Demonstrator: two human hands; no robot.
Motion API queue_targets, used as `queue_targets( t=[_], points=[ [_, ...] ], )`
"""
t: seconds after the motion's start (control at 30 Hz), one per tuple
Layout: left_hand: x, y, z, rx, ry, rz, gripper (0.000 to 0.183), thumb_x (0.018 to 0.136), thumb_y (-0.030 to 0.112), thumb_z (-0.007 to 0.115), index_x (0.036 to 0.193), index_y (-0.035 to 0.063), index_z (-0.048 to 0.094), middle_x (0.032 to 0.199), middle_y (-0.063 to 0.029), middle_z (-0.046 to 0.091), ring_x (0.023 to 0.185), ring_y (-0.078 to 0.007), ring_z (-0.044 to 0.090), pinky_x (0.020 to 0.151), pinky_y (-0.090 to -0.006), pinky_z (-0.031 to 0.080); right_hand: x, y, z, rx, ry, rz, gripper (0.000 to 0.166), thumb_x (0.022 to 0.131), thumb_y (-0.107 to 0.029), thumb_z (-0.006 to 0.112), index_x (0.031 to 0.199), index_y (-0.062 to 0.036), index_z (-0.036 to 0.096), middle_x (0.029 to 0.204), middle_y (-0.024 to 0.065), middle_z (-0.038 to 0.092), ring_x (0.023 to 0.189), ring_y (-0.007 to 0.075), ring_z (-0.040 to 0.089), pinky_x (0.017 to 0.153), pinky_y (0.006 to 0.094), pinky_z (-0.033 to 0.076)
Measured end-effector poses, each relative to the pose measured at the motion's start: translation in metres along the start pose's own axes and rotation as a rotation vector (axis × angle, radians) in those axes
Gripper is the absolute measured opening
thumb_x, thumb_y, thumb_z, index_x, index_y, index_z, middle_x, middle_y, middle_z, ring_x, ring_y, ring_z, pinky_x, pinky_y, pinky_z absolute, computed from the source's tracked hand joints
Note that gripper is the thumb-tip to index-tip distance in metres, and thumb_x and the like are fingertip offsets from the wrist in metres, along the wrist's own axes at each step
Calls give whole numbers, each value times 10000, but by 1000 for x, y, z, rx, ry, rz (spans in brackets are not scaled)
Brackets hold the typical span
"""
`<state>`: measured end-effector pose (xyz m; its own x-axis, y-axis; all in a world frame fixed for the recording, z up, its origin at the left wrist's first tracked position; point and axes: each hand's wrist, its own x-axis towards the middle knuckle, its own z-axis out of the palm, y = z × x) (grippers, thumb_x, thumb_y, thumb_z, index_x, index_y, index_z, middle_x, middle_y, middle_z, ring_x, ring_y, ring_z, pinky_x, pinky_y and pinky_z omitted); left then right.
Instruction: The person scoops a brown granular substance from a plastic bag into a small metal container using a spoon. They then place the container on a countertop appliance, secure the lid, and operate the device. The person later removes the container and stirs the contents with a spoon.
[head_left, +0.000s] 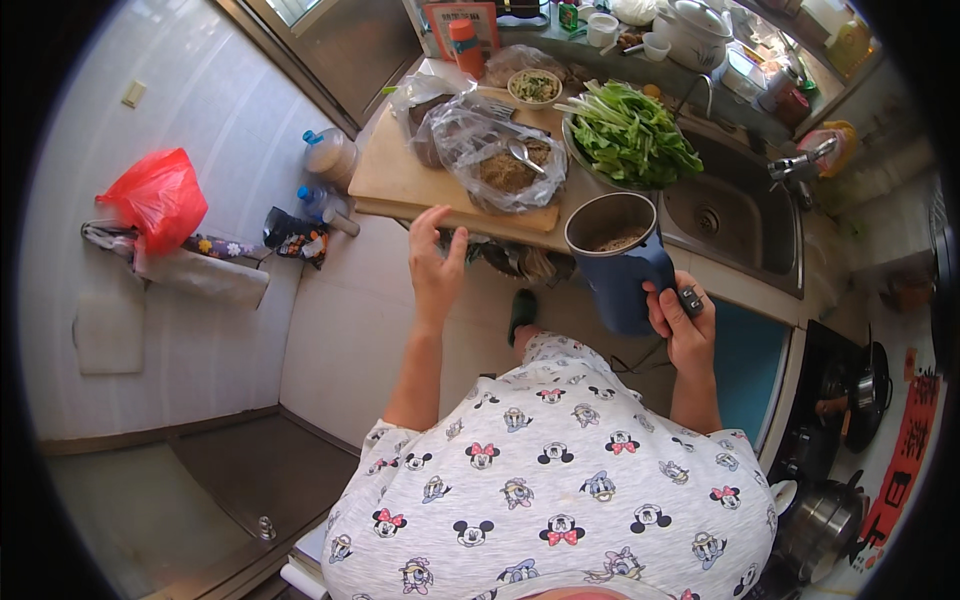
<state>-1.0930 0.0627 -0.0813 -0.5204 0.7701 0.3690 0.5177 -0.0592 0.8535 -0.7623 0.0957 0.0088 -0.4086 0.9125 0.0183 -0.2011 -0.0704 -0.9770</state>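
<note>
My right hand (686, 322) grips the handle of a blue jug (619, 289) with a steel lining, tilted so that its mouth shows. Brownish grain or powder (621, 238) lies inside it. A dark two-pin plug (691, 301) is held against the handle by the same hand. My left hand (437, 262) is empty, fingers apart, just before the front edge of a wooden cutting board (390, 169). On that board rests an open clear plastic bag (457, 146) of brown grain or powder (506, 171), with a metal spoon (525, 156) in it.
A bowl of leafy greens (630, 135) stands beside the steel sink (720, 214). Behind the board are a small bowl of chopped food (535, 88) and an orange bottle (466, 49). A stove (817, 390) with pans is at right. Water jugs (330, 154) stand by the left wall.
</note>
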Motion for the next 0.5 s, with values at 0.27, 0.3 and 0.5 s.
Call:
queue_targets(
  t=[0.27,0.3,0.5],
  points=[
    [213,-141,54,206,-12,-159,571,875,255,717,1323,6,467,1209,-195,554,1100,-303,549,947,-429,452,143,14,43,-155,19,94,286,979,-211,612,1107,45,615,741,4,562,639,52,472,568,195,352],
    [234,-159,58,220,-16,-184,597,874,268,719,1334,-3,451,1205,-203,552,1093,-306,548,950,-437,449,161,15,52,-144,24,103,295,976,-214,619,1108,50,614,744,6,567,643,57,481,576,199,363],
    [307,-211,70,-291,-313,-405,289,922,196,687,1102,2,570,874,-19,628,749,-73,576,686,-213,467,250,33,103,-309,145,187,328,965,-236,641,1092,65,616,726,35,601,661,80,533,597,232,414]
  ],
)
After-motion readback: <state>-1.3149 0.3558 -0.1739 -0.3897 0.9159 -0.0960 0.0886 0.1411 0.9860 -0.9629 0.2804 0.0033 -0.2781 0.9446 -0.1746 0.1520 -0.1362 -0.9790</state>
